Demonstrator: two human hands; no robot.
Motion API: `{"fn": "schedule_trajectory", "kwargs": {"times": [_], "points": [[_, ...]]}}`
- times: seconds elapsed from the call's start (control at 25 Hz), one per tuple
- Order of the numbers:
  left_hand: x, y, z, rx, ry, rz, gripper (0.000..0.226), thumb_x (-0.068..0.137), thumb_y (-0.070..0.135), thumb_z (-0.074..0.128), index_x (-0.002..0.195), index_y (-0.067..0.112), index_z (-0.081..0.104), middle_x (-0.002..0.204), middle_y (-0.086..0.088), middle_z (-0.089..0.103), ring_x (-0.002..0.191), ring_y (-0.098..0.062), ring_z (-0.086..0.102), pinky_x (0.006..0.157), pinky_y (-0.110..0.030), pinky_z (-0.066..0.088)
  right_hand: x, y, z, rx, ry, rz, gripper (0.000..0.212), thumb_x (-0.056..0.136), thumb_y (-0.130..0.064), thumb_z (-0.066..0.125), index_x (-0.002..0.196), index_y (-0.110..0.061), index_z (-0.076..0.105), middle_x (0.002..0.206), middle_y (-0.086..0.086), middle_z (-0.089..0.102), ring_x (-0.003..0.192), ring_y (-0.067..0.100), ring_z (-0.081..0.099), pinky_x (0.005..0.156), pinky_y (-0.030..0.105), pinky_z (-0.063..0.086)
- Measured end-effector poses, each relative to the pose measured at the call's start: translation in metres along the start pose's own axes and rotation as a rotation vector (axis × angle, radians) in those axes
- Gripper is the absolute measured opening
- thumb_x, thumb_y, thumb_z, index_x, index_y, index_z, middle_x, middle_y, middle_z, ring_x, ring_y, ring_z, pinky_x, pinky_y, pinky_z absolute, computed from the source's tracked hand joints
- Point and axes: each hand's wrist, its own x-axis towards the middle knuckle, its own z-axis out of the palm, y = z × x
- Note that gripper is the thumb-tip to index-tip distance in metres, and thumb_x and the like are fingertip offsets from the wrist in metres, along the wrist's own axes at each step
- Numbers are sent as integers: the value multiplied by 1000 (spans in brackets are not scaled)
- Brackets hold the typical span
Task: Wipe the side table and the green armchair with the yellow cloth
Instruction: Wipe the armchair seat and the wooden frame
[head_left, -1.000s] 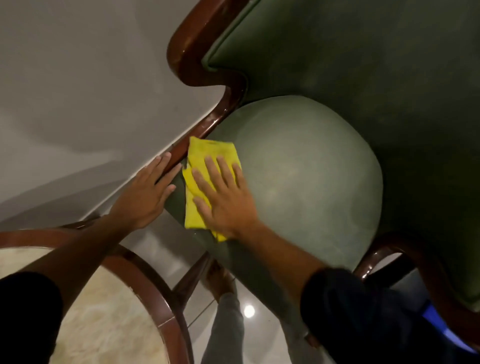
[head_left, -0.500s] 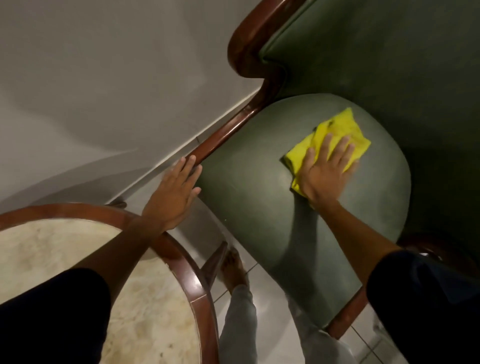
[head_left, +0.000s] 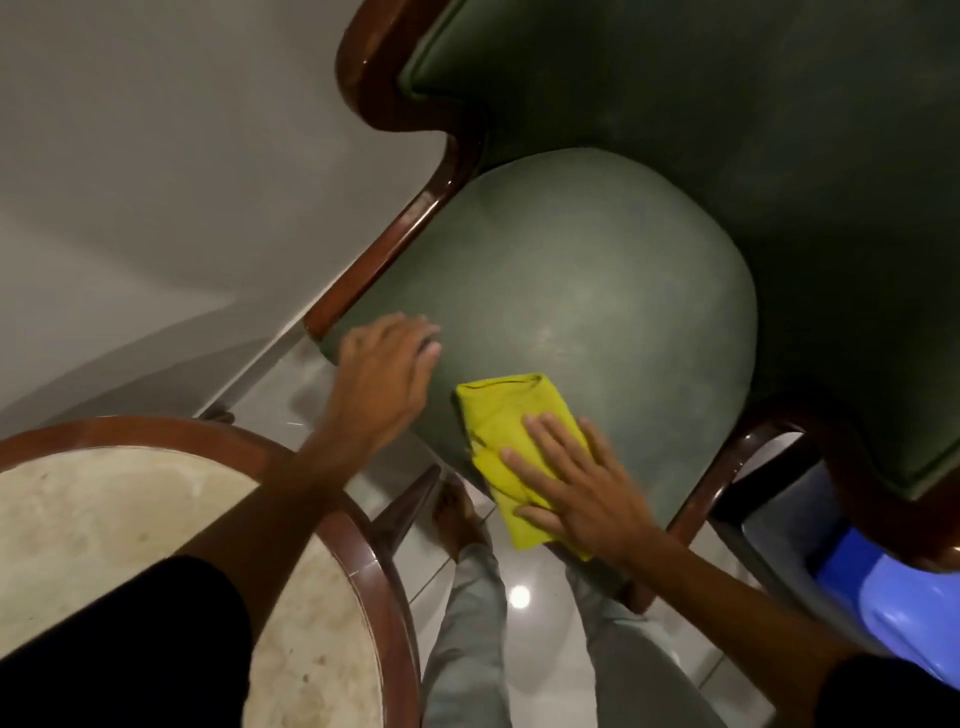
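The green armchair (head_left: 587, 291) fills the upper right, its rounded seat cushion ringed by a dark polished wood frame. A folded yellow cloth (head_left: 506, 415) lies on the front edge of the seat. My right hand (head_left: 576, 488) presses flat on the cloth with fingers spread. My left hand (head_left: 387, 374) rests on the seat's front left corner, fingers curled over the cushion edge. The round side table (head_left: 104, 525), with a pale marble top and a wooden rim, sits at lower left under my left arm.
A grey wall (head_left: 171, 171) runs along the left behind the chair. Glossy floor tiles (head_left: 524, 618) show below, with my legs and a bare foot (head_left: 457, 519) between table and chair. A blue plastic object (head_left: 904, 603) sits at the right under the chair arm.
My right hand slid the yellow cloth from the back right of the seat to its front edge. My left hand moved from the wooden side rail onto the seat's front left corner.
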Motion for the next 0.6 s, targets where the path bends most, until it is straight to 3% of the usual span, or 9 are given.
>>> {"fn": "schedule_trajectory", "kwargs": {"times": [0.04,0.12,0.2,0.24,0.36,0.48,0.56,0.6], "points": [[1,25,8,-5,-56,77,32,94,31,49,121,20,60,130,-4,63,127,-25,51,101,-44,37,-16,13,-9,38,-25,153,80,87,-74,39,153,-30,25,160,14,27,149,33,24,108,57,35],[5,72,27,33,-150,248,44,86,41,56,126,24,57,141,-6,54,135,-26,43,104,-45,35,-34,30,-30,201,-35,635,95,72,-86,42,147,-27,33,151,12,41,138,30,38,101,53,37],[9,109,41,90,-264,366,59,79,47,61,134,29,50,153,-13,38,142,-31,30,108,-49,31,-39,27,-46,429,-26,1033,87,63,-89,48,125,-29,48,122,2,60,115,25,55,85,45,39],[13,119,46,134,-342,403,65,76,49,63,137,32,45,157,-16,28,145,-32,22,111,-50,27,-39,23,-49,550,-88,1116,77,63,-87,51,114,-29,51,109,-3,63,106,23,59,80,41,35],[24,137,53,394,-552,496,71,72,41,70,136,34,40,161,-21,6,149,-35,6,115,-54,18,-38,20,-52,760,-370,1140,32,76,-59,67,81,-31,53,95,-6,66,102,20,61,83,39,34],[22,152,48,555,-656,522,49,77,27,67,124,27,53,160,-23,11,148,-36,8,115,-53,19,-48,40,-69,763,-436,1073,22,82,-28,56,62,-20,50,96,6,65,103,30,62,84,38,45],[11,159,41,568,-694,472,32,86,21,55,118,22,58,159,-21,18,147,-35,14,114,-50,20,-60,46,-78,814,-442,1026,13,85,-29,58,82,-17,62,109,12,64,109,31,62,87,39,51],[7,159,40,565,-701,452,29,87,20,51,115,20,60,158,-20,23,145,-33,19,113,-47,22,-63,44,-78,859,-482,1000,30,85,-36,64,105,-14,61,122,13,60,117,29,58,92,39,49]]}}
